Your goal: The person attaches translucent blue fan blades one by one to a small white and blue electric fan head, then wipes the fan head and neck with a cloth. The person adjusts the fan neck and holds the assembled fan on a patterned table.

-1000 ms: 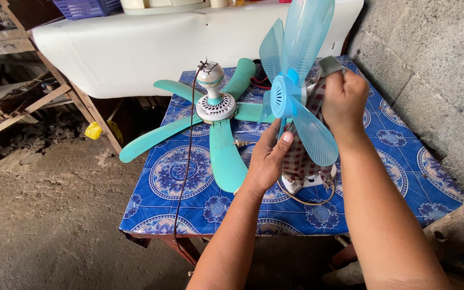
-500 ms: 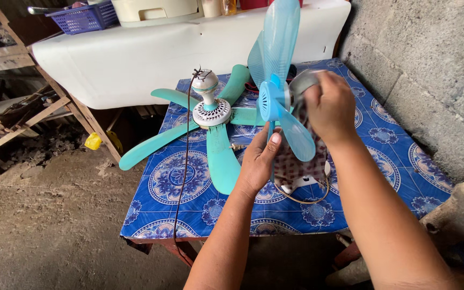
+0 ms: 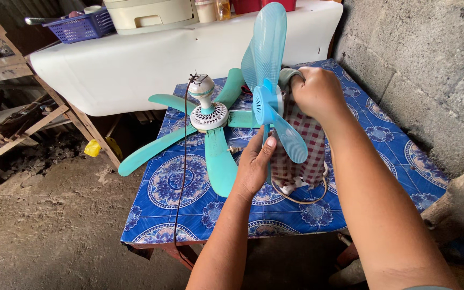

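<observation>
The small blue fan stands on the table. The left hand pinches 1 lower blade; the right hand closes around the motor behind. Better to hold the blade steady and turn gently.

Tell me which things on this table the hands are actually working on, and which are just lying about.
In hand:
- light blue fan blade, upright, its lower part in the left hand
- grey motor part behind the hub, gripped by the right hand
- red checked cloth hanging beneath

Lying about:
- teal ceiling fan flat on the table
- its dark cord
- blue basket behind
</observation>
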